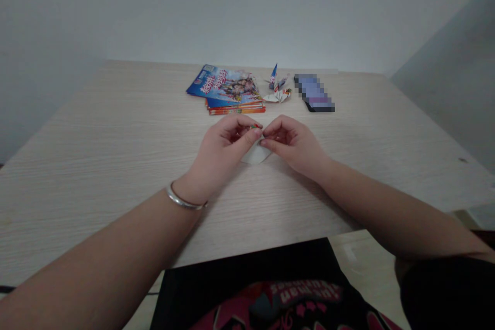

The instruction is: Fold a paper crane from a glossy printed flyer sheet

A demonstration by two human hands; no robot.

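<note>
A small folded piece of paper (257, 154), white with a bit of coloured print at its top, is pinched between both hands above the middle of the table. My left hand (226, 144), with a silver bangle at the wrist, grips its upper left part between thumb and fingers. From the other side, my right hand (296, 144) pinches its right edge, thumb toward me. The fingertips of the two hands nearly meet. Part of the paper is hidden behind the fingers, so its full folded shape cannot be made out.
Beyond my hands lies a stack of printed leaflets (228, 85) with a blue cover on top. Beside it sit folded paper cranes, one blue-tipped (274, 80) and one mostly white (279, 96). A phone (315, 94) lies to their right. A wall (240, 10) rises behind the wooden table (116, 129).
</note>
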